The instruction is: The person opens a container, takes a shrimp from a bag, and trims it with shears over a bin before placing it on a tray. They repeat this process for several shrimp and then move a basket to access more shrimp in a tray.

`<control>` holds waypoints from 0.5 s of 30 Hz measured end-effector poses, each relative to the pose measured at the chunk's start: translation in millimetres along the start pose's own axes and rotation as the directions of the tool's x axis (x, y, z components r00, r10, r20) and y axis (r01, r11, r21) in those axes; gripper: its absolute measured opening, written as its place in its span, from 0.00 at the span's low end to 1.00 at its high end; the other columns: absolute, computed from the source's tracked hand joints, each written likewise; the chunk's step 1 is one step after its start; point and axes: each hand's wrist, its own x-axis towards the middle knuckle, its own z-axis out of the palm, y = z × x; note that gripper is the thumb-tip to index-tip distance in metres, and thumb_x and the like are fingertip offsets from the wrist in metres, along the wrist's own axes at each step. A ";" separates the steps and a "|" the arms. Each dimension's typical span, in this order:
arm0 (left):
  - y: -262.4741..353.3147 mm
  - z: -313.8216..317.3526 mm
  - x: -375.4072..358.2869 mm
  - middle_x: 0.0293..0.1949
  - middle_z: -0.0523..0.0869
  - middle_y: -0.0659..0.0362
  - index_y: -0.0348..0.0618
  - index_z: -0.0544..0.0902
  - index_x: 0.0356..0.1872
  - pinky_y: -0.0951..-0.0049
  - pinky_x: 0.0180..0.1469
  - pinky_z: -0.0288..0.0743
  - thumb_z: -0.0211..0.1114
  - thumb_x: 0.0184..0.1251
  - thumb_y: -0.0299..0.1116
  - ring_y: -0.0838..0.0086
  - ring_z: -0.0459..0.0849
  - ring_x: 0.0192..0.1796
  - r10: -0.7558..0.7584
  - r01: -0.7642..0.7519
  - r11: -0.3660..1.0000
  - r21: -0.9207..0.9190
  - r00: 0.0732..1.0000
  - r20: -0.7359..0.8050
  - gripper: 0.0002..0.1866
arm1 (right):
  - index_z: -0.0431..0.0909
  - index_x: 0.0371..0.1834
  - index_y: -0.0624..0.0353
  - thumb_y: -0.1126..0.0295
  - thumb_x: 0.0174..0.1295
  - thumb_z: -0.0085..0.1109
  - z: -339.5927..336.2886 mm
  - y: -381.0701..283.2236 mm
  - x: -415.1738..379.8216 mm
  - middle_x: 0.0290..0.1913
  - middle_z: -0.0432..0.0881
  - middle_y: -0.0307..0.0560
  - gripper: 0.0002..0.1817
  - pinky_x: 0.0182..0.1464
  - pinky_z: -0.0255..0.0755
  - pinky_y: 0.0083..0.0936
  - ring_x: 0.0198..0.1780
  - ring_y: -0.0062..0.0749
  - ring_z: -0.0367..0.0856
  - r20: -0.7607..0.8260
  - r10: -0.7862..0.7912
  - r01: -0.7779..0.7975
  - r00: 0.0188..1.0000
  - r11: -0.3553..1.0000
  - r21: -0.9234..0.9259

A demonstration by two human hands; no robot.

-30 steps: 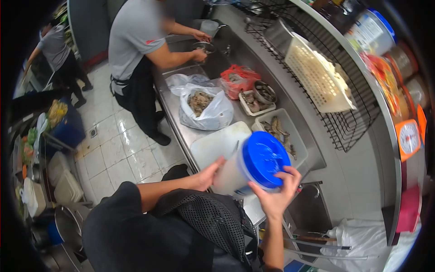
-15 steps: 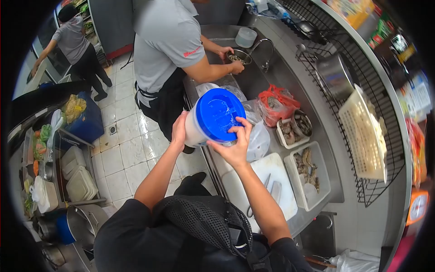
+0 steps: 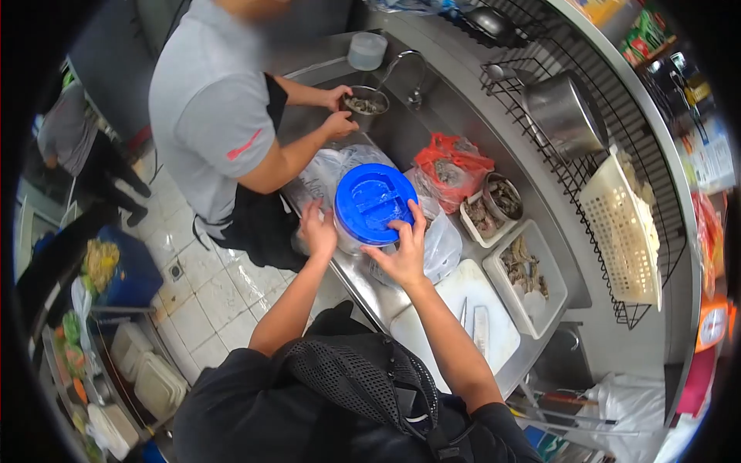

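Note:
A plastic tub with a round blue lid (image 3: 376, 203) is in front of me, close over the sink counter's edge. My right hand (image 3: 403, 251) grips its near right side, with fingers bent over the lid's rim and the thumb low on the pale wall. My left hand (image 3: 317, 231) is at the tub's left side, its fingers spread and not wrapped round it. Below them, a clear plastic bag (image 3: 438, 251) lies on the steel counter. The white cutting board (image 3: 494, 309) closer to me carries scissors and a pale narrow block.
A co-worker in a grey shirt (image 3: 208, 100) holds a metal bowl of shrimp (image 3: 365, 102) under the tap. White trays of shrimp (image 3: 556, 302) and a red bag (image 3: 455, 166) sit right of the tub. A wire rack holds a pot (image 3: 565, 116) and a cream basket (image 3: 617, 231).
My left hand has loosened from the tub's side and its fingers have spread. The tub sits slightly lower and more upright in view. The co-worker's bowl now shows further left.

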 end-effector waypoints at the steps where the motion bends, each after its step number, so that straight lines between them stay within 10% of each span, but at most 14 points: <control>1: 21.3 -20.4 10.6 0.72 0.79 0.49 0.45 0.87 0.62 0.45 0.76 0.61 0.64 0.75 0.45 0.50 0.74 0.74 0.212 -0.226 0.943 -0.246 0.974 -0.082 0.22 | 0.69 0.69 0.58 0.60 0.38 0.94 0.1 5.0 -5.4 0.82 0.57 0.68 0.54 0.78 0.64 0.56 0.82 0.67 0.59 -0.039 0.029 -0.025 0.999 0.994 0.103; 3: 82.1 -67.3 19.5 0.67 0.83 0.47 0.43 0.87 0.60 0.52 0.74 0.66 0.69 0.72 0.40 0.50 0.80 0.69 0.392 -0.437 0.774 -0.458 0.899 -0.195 0.20 | 0.57 0.78 0.56 0.62 0.37 0.94 3.7 -1.9 -11.3 0.82 0.57 0.66 0.65 0.79 0.63 0.54 0.82 0.63 0.60 -0.068 0.239 -0.201 0.969 0.916 0.348; 5: 150.9 -111.6 19.7 0.55 0.88 0.46 0.39 0.85 0.57 0.59 0.65 0.76 0.73 0.67 0.37 0.51 0.86 0.61 0.802 -0.736 0.579 -0.351 0.591 0.085 0.20 | 0.26 0.90 0.55 0.67 0.36 0.95 12.6 10.9 -19.8 0.83 0.57 0.61 0.88 0.82 0.62 0.47 0.81 0.50 0.64 0.100 0.438 -0.407 0.893 0.696 0.592; 6: 165.7 -113.1 23.2 0.55 0.88 0.46 0.39 0.85 0.57 0.59 0.65 0.76 0.73 0.67 0.37 0.51 0.86 0.61 0.809 -0.744 0.571 -0.347 0.582 0.084 0.20 | 0.26 0.90 0.55 0.67 0.36 0.95 19.0 19.3 -24.0 0.83 0.57 0.61 0.88 0.82 0.62 0.47 0.81 0.50 0.64 0.090 0.436 -0.398 0.896 0.695 0.598; 8: 191.8 -114.4 26.2 0.51 0.90 0.44 0.40 0.80 0.61 0.55 0.58 0.80 0.72 0.67 0.37 0.51 0.88 0.58 0.752 -0.921 0.354 -0.163 0.177 0.635 0.24 | 0.29 0.90 0.58 0.65 0.36 0.96 29.2 23.7 -26.9 0.81 0.61 0.60 0.86 0.81 0.63 0.42 0.79 0.47 0.67 0.138 0.394 -0.404 0.908 0.746 0.528; 12: 191.4 -74.9 15.8 0.52 0.90 0.45 0.45 0.74 0.64 0.48 0.60 0.78 0.70 0.69 0.31 0.46 0.87 0.59 0.548 -0.861 0.504 -0.069 0.257 0.796 0.24 | 0.43 0.86 0.60 0.59 0.35 0.96 28.1 2.6 -16.2 0.78 0.66 0.58 0.79 0.78 0.66 0.41 0.77 0.44 0.70 0.215 0.484 -0.512 0.849 0.646 0.566; 15: 184.9 -59.8 11.0 0.52 0.89 0.44 0.46 0.75 0.62 0.52 0.55 0.83 0.64 0.72 0.26 0.49 0.92 0.49 0.662 -0.692 0.695 -0.195 0.511 0.548 0.19 | 0.46 0.84 0.61 0.66 0.34 0.95 40.1 -0.6 -21.4 0.76 0.67 0.58 0.75 0.79 0.65 0.40 0.76 0.45 0.70 0.104 0.483 -0.446 0.869 0.676 0.587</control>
